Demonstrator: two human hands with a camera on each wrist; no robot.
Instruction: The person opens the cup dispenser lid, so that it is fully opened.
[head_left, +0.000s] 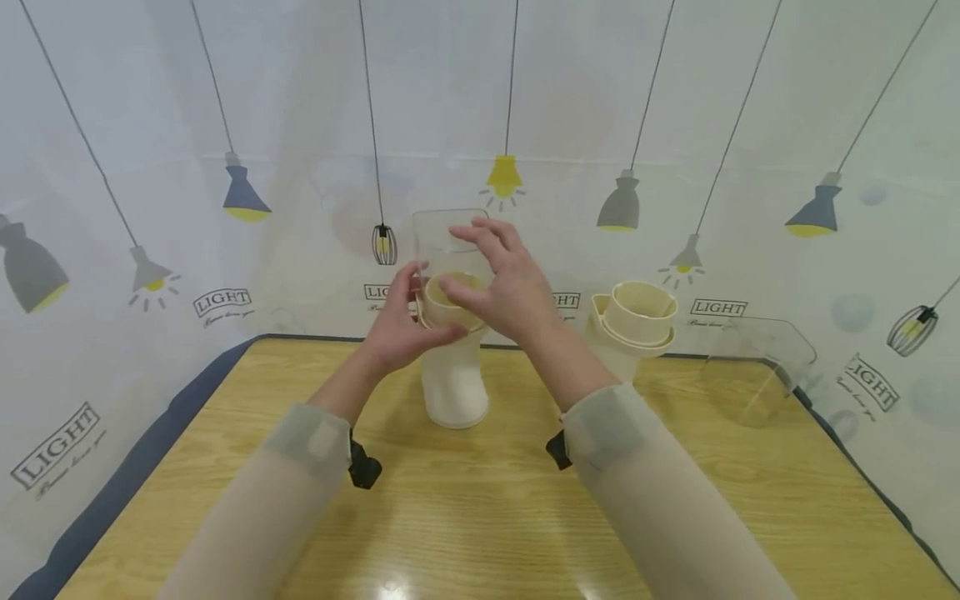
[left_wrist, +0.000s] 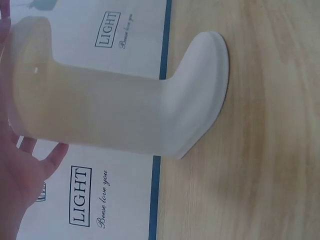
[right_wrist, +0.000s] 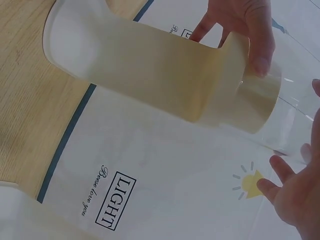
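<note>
A cream dispenser stand (head_left: 454,383) with a round collar at its top and a flared foot is upright on the table. My left hand (head_left: 408,329) grips it at the collar, thumb in front and fingers behind; the right wrist view shows that thumb (right_wrist: 260,62) on the collar. Over the collar is a clear plastic container (head_left: 450,237). My right hand (head_left: 513,287) holds this container from the right, thumb in front and fingers bent near its upper edge. Some of its fingertips (right_wrist: 267,187) stick out past the container. How the container's lower edge meets the collar is hard to see.
A second cream stand (head_left: 637,321) is behind my right forearm, partly hidden. Another clear container (head_left: 757,375) lies at the back right of the wooden table (head_left: 465,517). A white backdrop (head_left: 450,100) printed with lamps rises behind the table's dark edge.
</note>
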